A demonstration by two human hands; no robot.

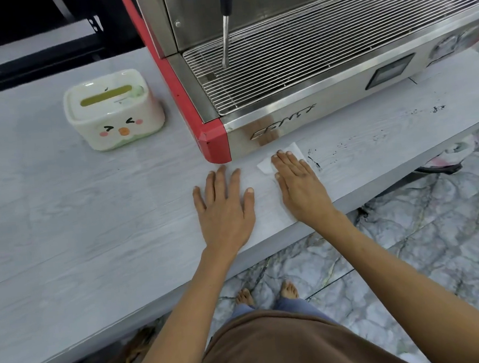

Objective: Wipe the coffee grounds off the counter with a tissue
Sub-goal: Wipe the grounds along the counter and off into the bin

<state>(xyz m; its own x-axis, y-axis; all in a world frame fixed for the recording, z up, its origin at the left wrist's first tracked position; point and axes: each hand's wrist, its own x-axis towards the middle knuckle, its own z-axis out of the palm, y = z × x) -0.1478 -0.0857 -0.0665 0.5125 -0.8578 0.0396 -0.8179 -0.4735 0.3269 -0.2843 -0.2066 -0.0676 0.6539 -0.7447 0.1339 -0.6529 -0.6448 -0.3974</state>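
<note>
A white tissue [266,166] lies flat on the pale grey counter [90,211], just in front of the espresso machine. My right hand [298,186] presses on it with straight fingers, covering most of it. Dark coffee grounds [314,161] lie in a small line right of the tissue. More grounds [436,109] are scattered further right along the counter. My left hand [224,204] rests flat on the bare counter beside the tissue, fingers spread.
A steel and red espresso machine [297,89] with a drip grate and steam wand [225,37] fills the back right. A white tissue box [113,110] with a cartoon face stands at the left. The counter's front edge runs diagonally below my hands.
</note>
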